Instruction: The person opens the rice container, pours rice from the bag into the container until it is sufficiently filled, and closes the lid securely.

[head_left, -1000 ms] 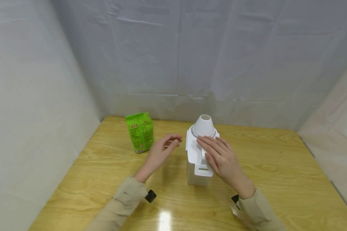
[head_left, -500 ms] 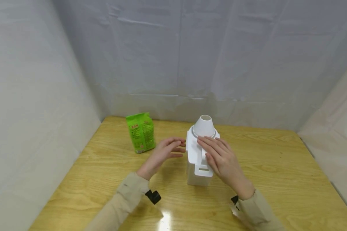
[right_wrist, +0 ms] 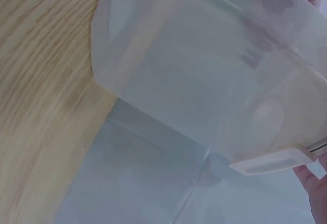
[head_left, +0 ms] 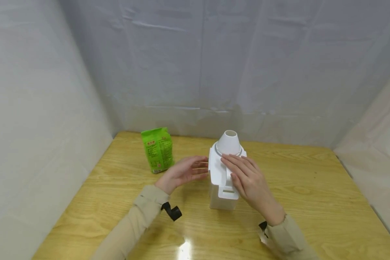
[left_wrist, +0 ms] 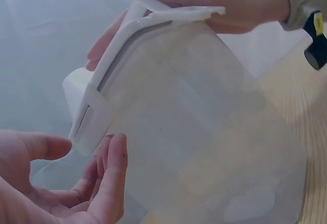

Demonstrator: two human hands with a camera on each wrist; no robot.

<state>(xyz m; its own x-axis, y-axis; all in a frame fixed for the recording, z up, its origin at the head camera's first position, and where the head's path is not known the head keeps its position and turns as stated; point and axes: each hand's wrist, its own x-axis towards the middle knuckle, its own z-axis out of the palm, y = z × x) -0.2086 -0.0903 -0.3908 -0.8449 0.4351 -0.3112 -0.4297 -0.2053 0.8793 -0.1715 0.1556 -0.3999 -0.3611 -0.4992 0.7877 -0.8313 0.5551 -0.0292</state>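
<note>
A translucent storage container (head_left: 221, 202) stands upright on the table, topped by a white lid (head_left: 218, 169) with a cone-shaped spout (head_left: 229, 145) at its far end. My right hand (head_left: 251, 182) lies across the lid, fingers extended just in front of the spout. At the container's left side is my left hand (head_left: 185, 171), its fingers reaching to the lid's edge. The left wrist view shows that thumb and the fingertips right at a white side latch (left_wrist: 94, 123), with a gap between them. Another latch (right_wrist: 276, 160) juts from the lid in the right wrist view, near right-hand fingers.
A green printed packet (head_left: 159, 150) stands on the wooden table (head_left: 279, 224), left of the container and behind the left hand. Pale sheeting (head_left: 195, 72) hangs behind the table and along both sides.
My left hand has moved right to the container's side, and its fingers have spread and turned toward the lid's edge. The right hand and the container stay in place.
</note>
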